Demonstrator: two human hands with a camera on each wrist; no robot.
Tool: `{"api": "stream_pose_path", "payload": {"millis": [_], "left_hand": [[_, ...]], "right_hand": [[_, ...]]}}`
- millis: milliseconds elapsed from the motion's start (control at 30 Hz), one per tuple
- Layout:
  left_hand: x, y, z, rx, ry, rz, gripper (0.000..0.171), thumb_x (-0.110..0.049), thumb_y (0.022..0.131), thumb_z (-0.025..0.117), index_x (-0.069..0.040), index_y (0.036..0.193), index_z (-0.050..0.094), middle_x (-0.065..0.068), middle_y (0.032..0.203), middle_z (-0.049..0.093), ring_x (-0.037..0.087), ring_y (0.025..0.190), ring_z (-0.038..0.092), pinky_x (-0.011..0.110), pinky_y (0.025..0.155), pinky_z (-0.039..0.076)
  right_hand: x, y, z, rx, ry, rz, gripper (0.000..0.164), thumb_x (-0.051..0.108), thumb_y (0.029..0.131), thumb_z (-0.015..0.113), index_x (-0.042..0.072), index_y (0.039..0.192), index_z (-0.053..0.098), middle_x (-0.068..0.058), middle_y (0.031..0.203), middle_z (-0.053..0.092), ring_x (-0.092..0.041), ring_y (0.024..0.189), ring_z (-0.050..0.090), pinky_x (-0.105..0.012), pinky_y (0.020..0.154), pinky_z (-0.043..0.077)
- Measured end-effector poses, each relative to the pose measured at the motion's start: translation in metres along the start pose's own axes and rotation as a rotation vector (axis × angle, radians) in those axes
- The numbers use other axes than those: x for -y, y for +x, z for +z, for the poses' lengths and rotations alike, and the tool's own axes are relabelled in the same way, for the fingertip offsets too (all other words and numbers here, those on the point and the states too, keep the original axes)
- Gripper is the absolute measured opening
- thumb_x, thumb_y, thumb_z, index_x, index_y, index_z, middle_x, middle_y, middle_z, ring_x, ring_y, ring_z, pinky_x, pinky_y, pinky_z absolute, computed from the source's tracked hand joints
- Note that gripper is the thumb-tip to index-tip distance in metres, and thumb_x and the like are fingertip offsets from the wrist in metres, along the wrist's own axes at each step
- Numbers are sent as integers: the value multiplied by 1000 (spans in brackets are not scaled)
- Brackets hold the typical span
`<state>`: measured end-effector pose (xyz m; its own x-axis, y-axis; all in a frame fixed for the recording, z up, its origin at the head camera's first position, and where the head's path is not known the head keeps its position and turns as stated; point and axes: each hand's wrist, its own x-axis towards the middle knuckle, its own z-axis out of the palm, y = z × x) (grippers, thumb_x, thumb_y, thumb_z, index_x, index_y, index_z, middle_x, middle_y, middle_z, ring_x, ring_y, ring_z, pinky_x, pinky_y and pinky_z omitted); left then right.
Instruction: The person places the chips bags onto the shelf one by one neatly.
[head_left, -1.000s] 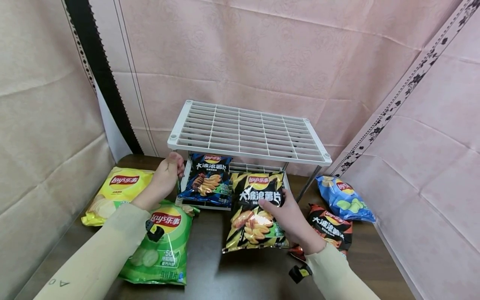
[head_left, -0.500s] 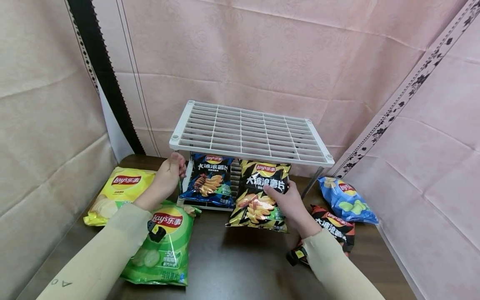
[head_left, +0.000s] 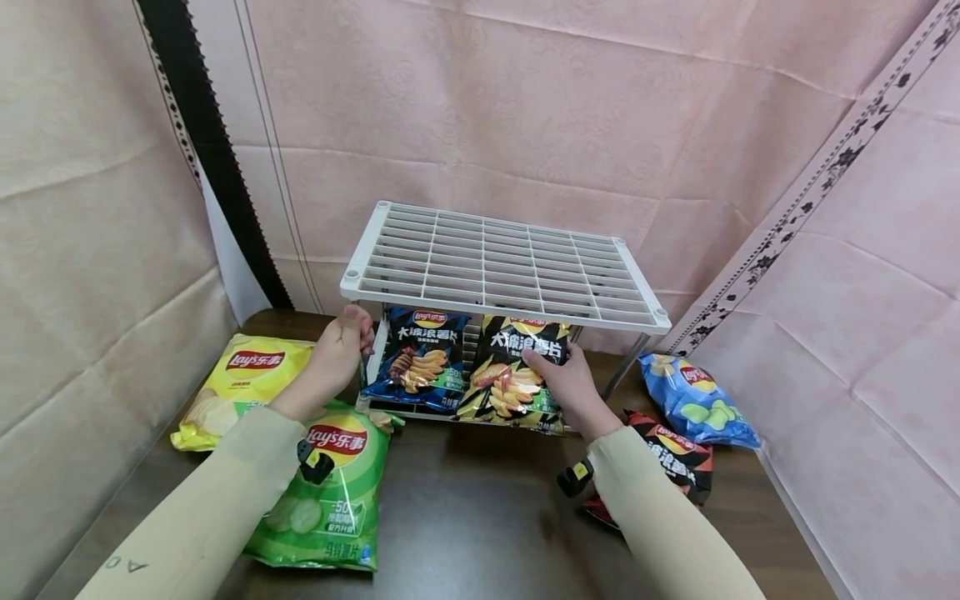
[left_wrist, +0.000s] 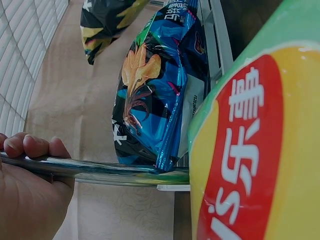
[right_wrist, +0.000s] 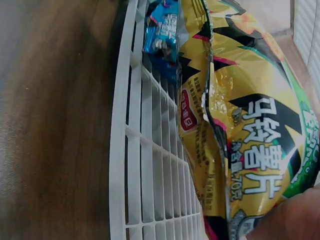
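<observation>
My left hand [head_left: 339, 354] grips the shiny metal post [left_wrist: 115, 171] at the left front of a white two-tier rack [head_left: 483, 298]. With my right hand [head_left: 573, 387], thumb on the front, I hold a black-and-gold chip bag [head_left: 506, 387] at its right side. That bag leans back between the tiers, its top edge under the upper shelf and its bottom right at the front rim of the lower shelf [right_wrist: 132, 135]. To its left, a dark blue chip bag [head_left: 420, 358] stands on the lower shelf.
Left of the rack lie a yellow chip bag [head_left: 232, 383] and a green chip bag [head_left: 330, 500], the green one partly under my left forearm. On the right are a light blue chip bag [head_left: 697, 400] and a black-and-red one [head_left: 678, 458], partly behind my right sleeve. Pink cloth [head_left: 465, 100] hangs behind.
My right hand has moved the black-and-gold bag back and up, from in front of the rack to between its tiers beside the dark blue bag. The left hand stays on the post.
</observation>
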<state>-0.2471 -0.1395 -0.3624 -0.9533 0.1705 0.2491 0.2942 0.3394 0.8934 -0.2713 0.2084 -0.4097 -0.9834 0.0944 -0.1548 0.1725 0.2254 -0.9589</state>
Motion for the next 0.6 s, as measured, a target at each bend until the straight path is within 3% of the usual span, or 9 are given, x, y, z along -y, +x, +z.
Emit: {"api": "stream_pose_path", "payload": {"millis": [133,267,467,600], "left_hand": [[18,8,1,-12,1,0,57,-43,104,10,4,98,40,23,84,41,36,84,46,38,79,36],[44,19,4,-22,-3,0,56,-47,103,10,-1,97,42,18,82,42,33,82,47,39,78,37],[43,19,4,-24,7,-29,60,-52,101,8,-3,94,42,16,81,42,34,81,46,39,76,35],[32,14,3,-21,-2,-12,58,-47,103,9,2,97,41,20,82,41,38,82,46,39,77,35]], "right_hand": [[-1,12,1,-14,-86,14,109,57,81,71,14,155,2,-18,154,17,-34,133,35,-50,102,36],[-2,22,1,-20,-124,21,112,57,82,70,14,155,-2,-15,159,3,-34,143,15,-52,109,26],[-4,33,3,-29,-151,4,109,58,81,70,13,155,4,-16,158,8,-35,140,23,-51,106,31],[-8,38,9,-31,-147,-36,102,56,83,69,10,154,11,-17,156,13,-34,138,27,-51,104,34]]}}
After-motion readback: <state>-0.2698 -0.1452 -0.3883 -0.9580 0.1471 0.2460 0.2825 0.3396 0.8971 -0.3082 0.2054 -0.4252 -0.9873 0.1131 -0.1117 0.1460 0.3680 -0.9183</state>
